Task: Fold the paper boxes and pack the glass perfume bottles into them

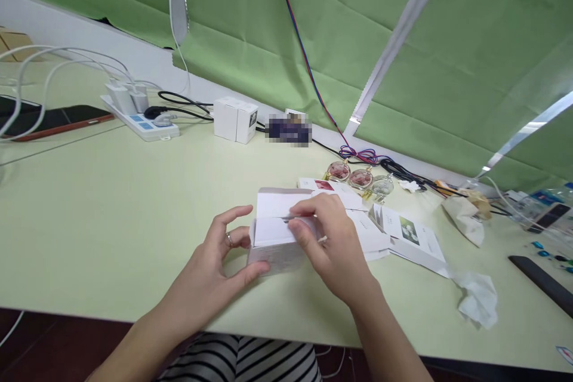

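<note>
A small white cardboard box (277,253) stands near the table's front edge with its top flap raised at the back. My left hand (228,256), with a ring on one finger, grips the box's left side, thumb on the front face. My right hand (329,230) is closed at the top right, thumb and fingertips on the flap and the inner lid edge. What lies inside the box is hidden. Just right of my right hand lie flattened white cartons (367,233) and a white carton with a green picture (414,236).
Several round glass bottles (360,178) stand behind the cartons. White boxes (235,119) and a power strip (145,125) with cables are at the back. Crumpled tissue (478,298) and a dark bar (541,283) lie right; a phone (62,119) lies far left.
</note>
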Available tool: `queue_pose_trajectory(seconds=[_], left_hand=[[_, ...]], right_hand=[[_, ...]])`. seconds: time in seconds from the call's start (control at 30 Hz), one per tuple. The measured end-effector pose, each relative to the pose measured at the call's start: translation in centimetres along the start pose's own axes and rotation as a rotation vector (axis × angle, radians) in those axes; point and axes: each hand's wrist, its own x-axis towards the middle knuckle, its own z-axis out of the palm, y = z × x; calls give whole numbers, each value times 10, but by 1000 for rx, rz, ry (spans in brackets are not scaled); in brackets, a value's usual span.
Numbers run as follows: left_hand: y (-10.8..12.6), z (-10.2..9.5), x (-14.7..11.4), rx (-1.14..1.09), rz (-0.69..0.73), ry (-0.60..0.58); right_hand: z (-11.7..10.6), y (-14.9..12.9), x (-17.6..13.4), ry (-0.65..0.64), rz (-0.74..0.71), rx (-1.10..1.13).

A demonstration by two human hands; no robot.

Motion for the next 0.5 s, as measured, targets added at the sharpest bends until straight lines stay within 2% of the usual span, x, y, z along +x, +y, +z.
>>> queue_pose_trajectory(seconds=[0.07, 0.17, 0.27, 0.4, 0.5], left_hand=[[-3, 1, -2, 25, 56, 10], [-9, 3, -6, 73, 227, 61], [-12, 4, -9, 102, 367, 80], [-3, 2, -6, 212, 508, 34], [5, 1, -2, 276, 522, 31]], right_hand=[[4, -1, 1, 79, 122, 44], [10, -1, -3, 138, 305, 121], [19, 1, -13, 269, 433, 233], [33, 2, -25, 408, 440, 344], [39, 2, -29, 450, 407, 490]])
